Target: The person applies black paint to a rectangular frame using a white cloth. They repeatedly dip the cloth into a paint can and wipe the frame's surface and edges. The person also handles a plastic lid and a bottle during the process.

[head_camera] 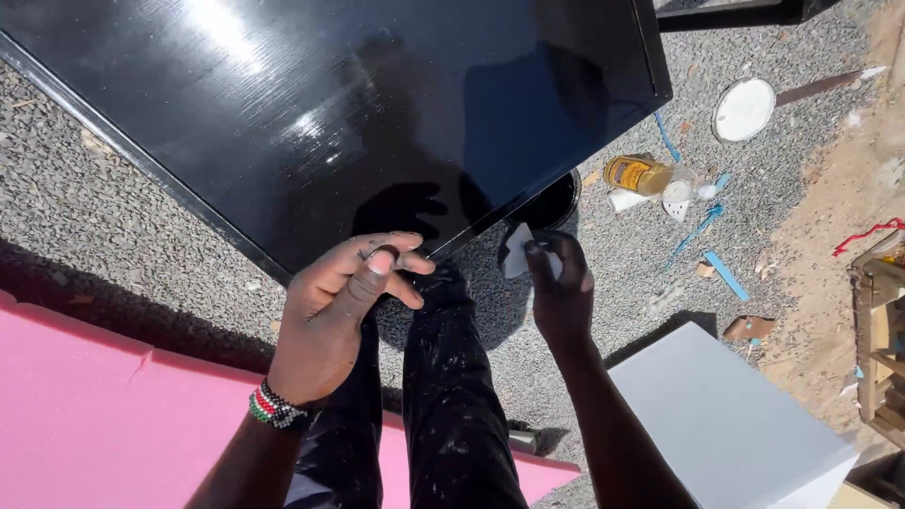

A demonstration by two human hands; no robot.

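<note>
left hand [339, 302] at lower centre, palm down, fingers loosely spread, fingertips at the edge of the glossy black panel [311, 104] filling the upper frame. right hand [558, 283] just right, pinching a small white scrap [515, 253].

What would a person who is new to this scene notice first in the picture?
First, the large glossy black panel filling the upper left, shining in the sun over grey gravel. Just below its near edge, the left hand hovers with fingers curled, while the right hand pinches a small white scrap. A bright pink sheet lies at lower left.
</note>
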